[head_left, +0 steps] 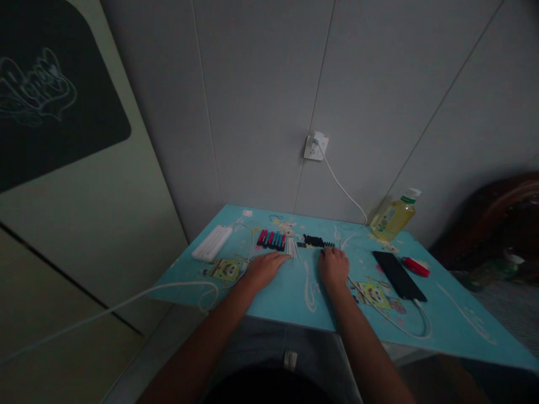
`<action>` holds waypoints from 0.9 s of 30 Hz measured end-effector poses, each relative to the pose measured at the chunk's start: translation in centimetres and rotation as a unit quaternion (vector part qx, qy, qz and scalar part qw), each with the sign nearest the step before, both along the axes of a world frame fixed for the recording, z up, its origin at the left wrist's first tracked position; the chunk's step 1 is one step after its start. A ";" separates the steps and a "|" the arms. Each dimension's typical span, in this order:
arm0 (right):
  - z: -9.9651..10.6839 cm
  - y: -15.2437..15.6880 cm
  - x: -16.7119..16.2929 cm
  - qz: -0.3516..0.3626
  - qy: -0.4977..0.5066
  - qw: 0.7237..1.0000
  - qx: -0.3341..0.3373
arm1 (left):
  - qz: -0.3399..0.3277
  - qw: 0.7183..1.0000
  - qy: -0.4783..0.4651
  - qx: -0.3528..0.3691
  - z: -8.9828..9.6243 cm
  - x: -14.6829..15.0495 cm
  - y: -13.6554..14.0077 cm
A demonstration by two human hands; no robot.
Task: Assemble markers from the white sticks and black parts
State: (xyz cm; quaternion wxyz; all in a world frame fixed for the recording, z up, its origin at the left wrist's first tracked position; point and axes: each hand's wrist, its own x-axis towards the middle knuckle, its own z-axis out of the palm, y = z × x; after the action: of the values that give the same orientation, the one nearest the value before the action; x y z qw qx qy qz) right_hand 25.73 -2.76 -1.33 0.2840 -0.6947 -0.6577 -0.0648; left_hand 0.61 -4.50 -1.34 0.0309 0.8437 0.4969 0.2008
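My left hand (268, 266) lies low over the blue table, its fingers stretched out to the right. Its fingertips reach the lower end of a bundle of thin white sticks (291, 247). Beyond them lies a row of red, blue and black pen-like pieces (272, 240). My right hand (334, 266) rests with bent fingers just below a row of small black parts (314, 240). A tiny dark bit shows by its thumb side; the back of the hand hides what the fingertips hold, if anything. A small dark flat piece (301, 244) lies between the hands.
A white power strip (213, 243) stands at the left. On the right are a black phone (399, 275) with a white cable, a red object (416, 267) and a bottle of yellow liquid (394, 217). Another cable hangs from the wall socket (315, 147). The table (290, 306) meets the wall.
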 end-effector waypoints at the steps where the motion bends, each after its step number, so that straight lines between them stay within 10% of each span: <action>1: -0.2 -0.1 0.1 -0.018 -0.003 1.000 -0.005 | -0.001 1.000 0.002 -0.001 0.0 0.0 0.0; 15: -0.6 0.8 -0.1 0.052 0.124 0.991 -0.021 | 0.004 1.000 -0.001 0.008 0.3 0.1 -0.2; 27: -0.1 0.6 -2.3 0.263 0.394 0.880 -0.042 | -0.035 0.999 -0.008 0.025 1.3 0.2 -1.0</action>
State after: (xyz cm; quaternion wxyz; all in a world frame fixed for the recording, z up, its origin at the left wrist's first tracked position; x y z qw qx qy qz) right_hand 23.38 -2.11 -1.38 0.4968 -0.4753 -0.6525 0.3186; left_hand 0.79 -5.51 -0.01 0.0209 0.8592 0.4620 0.2187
